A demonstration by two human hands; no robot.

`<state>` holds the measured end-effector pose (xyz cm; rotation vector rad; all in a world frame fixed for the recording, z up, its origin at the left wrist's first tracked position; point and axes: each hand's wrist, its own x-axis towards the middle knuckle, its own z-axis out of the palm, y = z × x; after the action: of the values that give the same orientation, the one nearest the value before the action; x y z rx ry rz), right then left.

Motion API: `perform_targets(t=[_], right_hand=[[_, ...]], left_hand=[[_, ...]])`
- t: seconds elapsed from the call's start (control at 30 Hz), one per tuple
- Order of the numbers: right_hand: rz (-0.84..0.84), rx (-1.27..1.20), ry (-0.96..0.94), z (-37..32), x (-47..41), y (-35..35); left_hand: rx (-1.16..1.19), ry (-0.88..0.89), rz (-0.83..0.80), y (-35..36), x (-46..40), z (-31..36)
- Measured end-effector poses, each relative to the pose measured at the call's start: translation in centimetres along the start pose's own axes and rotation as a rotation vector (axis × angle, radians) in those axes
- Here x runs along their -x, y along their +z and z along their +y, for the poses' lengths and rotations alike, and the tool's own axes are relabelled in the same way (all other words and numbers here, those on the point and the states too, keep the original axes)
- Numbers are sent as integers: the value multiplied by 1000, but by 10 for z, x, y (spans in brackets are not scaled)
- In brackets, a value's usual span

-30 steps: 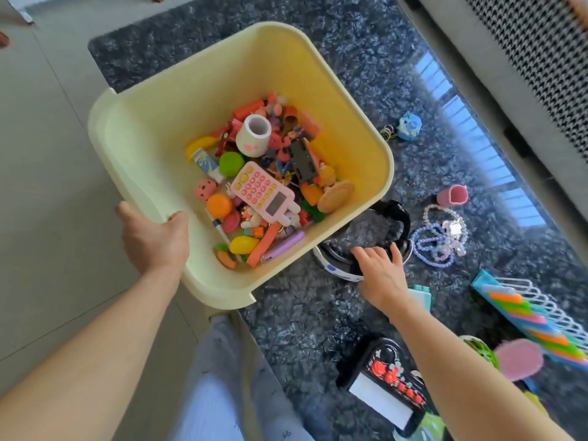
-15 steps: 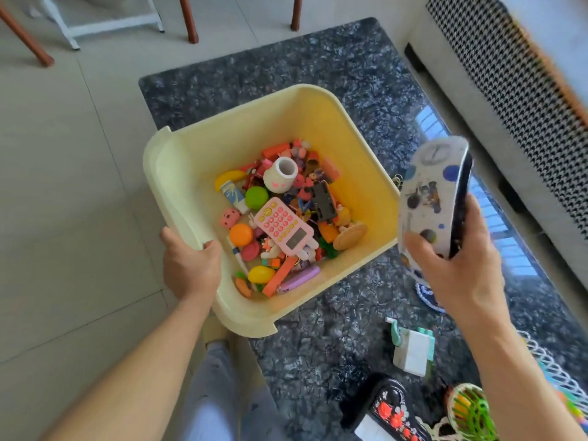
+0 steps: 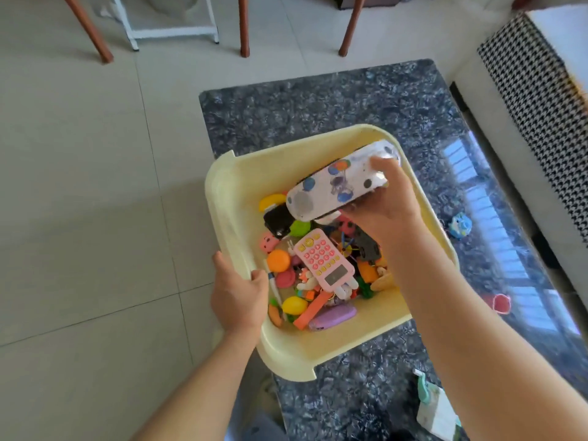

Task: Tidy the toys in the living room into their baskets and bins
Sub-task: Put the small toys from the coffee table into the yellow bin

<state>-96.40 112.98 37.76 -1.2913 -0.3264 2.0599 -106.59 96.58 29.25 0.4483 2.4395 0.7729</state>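
Yellow toy bin point(image 3: 229, 198) on dark marbled tabletop point(image 3: 318, 100) w/ tile floor point(image 3: 79, 186) beside; hands: left hand point(image 3: 240, 296) gripping rim, right hand point(image 3: 386, 202) round white helmet point(image 3: 337, 186).

- One yellow bin point(image 3: 241, 173), centre of view.
- Two hands: left hand point(image 3: 238, 297), right hand point(image 3: 386, 211).
- One white spotted toy point(image 3: 337, 186) at the bin's 12 o'clock.
- One pink toy calculator point(image 3: 323, 262).
- Four brown furniture legs point(image 3: 244, 27) at 12 o'clock.
- One small blue toy point(image 3: 460, 229) at 3 o'clock.
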Motion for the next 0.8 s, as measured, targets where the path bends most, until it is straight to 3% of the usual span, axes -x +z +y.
perform_targets(t=[0.07,0.2,0.37,0.5,0.6,0.7,0.8], right_hand=[[149,-122,66,4,-16,3],[346,-60,117,3,-53,5],[403,24,109,0,-89,12],[293,150,40,7,-96,4],[312,121,60,2,-95,-2],[394,132,-63,-8,-83,-13],[438,315,-452,-18,-43,-39]], left_hand=[[12,7,-3,0,0,0],[0,-5,-23,-2,2,3],[20,-8,-22,-1,0,3],[28,-16,-23,2,-2,3],[24,-1,-29,2,-3,3],[-5,33,-15,4,-4,5],[-32,52,2,9,-6,12]])
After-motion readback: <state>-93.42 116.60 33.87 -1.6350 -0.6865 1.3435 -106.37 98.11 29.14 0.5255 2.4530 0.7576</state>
